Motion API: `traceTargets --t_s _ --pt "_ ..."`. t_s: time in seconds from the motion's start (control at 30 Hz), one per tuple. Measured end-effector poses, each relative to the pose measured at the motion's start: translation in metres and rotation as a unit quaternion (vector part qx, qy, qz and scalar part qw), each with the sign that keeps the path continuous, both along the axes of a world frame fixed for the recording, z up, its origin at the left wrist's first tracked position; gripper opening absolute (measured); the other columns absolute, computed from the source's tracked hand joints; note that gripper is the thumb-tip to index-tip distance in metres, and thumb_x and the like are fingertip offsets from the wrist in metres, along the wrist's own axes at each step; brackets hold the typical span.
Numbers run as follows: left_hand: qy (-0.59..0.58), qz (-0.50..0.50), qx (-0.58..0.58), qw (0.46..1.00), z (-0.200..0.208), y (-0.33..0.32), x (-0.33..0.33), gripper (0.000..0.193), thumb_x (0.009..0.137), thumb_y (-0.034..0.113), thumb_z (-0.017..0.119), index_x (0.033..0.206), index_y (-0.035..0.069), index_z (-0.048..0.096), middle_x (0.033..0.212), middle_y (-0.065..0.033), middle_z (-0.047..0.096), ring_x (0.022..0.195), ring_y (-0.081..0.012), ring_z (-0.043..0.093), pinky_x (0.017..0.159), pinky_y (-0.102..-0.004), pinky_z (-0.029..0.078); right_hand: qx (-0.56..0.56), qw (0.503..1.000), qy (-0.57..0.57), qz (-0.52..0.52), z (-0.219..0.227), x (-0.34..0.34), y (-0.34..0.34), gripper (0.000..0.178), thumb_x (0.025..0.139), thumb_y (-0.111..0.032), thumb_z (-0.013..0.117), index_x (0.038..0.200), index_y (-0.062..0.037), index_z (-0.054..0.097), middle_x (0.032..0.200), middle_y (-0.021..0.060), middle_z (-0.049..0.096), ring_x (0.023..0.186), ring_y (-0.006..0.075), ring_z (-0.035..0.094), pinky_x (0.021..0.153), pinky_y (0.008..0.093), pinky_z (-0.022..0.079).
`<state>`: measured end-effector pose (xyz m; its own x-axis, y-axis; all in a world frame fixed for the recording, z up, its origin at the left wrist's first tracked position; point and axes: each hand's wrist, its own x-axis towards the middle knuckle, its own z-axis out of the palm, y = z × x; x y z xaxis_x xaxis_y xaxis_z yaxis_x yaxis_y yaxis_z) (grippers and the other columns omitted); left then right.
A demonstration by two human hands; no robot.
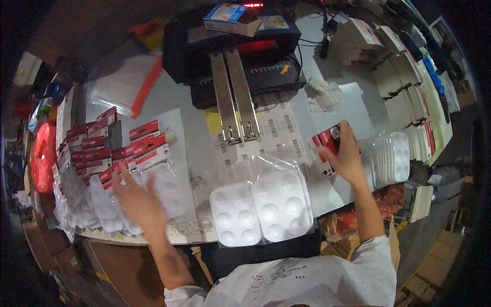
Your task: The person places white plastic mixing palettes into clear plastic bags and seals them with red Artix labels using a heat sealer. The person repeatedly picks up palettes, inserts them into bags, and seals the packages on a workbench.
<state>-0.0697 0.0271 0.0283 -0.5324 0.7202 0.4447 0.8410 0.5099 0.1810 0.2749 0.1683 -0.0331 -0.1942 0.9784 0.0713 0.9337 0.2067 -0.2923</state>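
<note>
Counter: a pale counter [332,194] stretched in front of a seated or standing person, seen from above, crowded with packaging
Left hand: the person's left hand [138,199] was blurred, its fingers spread and its thumb well apart, over a pile at the left; it appeared to grip nothing
Left pile: bagged white trays [169,192] with rounded wells lay heaped together, red and white header cards [148,146] showing at their tops
Right hand: the right hand [349,158] curved over red and black cards [324,145] right of centre, thumb by their near side; whether it had grasped one could not be told
Middle trays: two white trays in clear bags, a left one [235,217] and a right one [283,210], lay side by side at the near edge, between the hands, with no header card visible on either
Black machine: beyond them stood a black machine [179,53], its two metal bars [222,89] reaching toward the person over barcode sheets [279,123]
Right side: a row of white trays [396,158] stood beyond the right hand, with stacks of cards [401,110] behind
Step in hand: seemingly a changeover, left hand at the carded pile and right hand at the loose cards
Next move: probably called for pinching a single card cleanly, without dragging up its neighbours
</note>
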Motion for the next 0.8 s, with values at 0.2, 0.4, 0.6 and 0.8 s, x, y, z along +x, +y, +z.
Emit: traceTargets --t_s 0.2,0.4,0.6,0.8 --pt "-0.243 -0.22 -0.086 0.941 -0.036 0.004 0.099 0.021 0.075 0.016 0.066 0.088 0.004 0.055 0.112 -0.0159 0.045 0.107 -0.0322 0.041 0.09 -0.0431 0.032 0.041 0.997 0.036 -0.046 -0.056 0.003 -0.03 0.104 0.061 -0.051 0.074 0.138 -0.0001 0.026 0.143 0.0189 0.028 0.135 0.0308 0.021 0.106 0.0444 0.015" --pt "-0.487 -0.252 0.062 0.834 -0.025 0.009 0.098 0.012 0.084 0.014 0.057 0.084 0.004 0.049 0.097 -0.0127 0.054 0.085 -0.0201 0.048 0.078 -0.0309 0.037 -0.044 0.944 0.314 -0.094 0.013 -0.012 -0.023 0.047 0.072 -0.013 0.072 0.116 -0.0069 0.059 0.105 0.0104 0.065 0.094 0.0151 0.062 0.08 0.0301 0.047" --pt "-0.719 -0.228 0.098 0.649 -0.005 -0.006 0.105 0.009 0.093 0.009 0.044 0.086 0.005 0.04 0.093 -0.0124 0.066 0.054 -0.0013 0.029 0.052 -0.0177 0.03 -0.225 0.799 0.53 0.173 0.116 -0.046 -0.028 0.046 0.071 -0.008 0.072 0.115 -0.0011 0.059 0.099 0.0096 0.066 0.079 0.0107 0.062 0.071 0.025 0.049" --pt "-0.68 -0.266 0.081 0.678 0.004 -0.011 0.104 0.023 0.092 0.013 0.05 0.108 -0.004 0.05 0.09 -0.0088 0.068 0.078 -0.0084 0.06 0.067 -0.0199 0.046 -0.331 0.877 0.273 0.218 0.113 -0.102 -0.008 0.031 0.071 -0.019 0.076 0.091 0.0017 0.063 0.074 0.0018 0.061 0.068 0.0044 0.052 0.06 0.0216 0.043"
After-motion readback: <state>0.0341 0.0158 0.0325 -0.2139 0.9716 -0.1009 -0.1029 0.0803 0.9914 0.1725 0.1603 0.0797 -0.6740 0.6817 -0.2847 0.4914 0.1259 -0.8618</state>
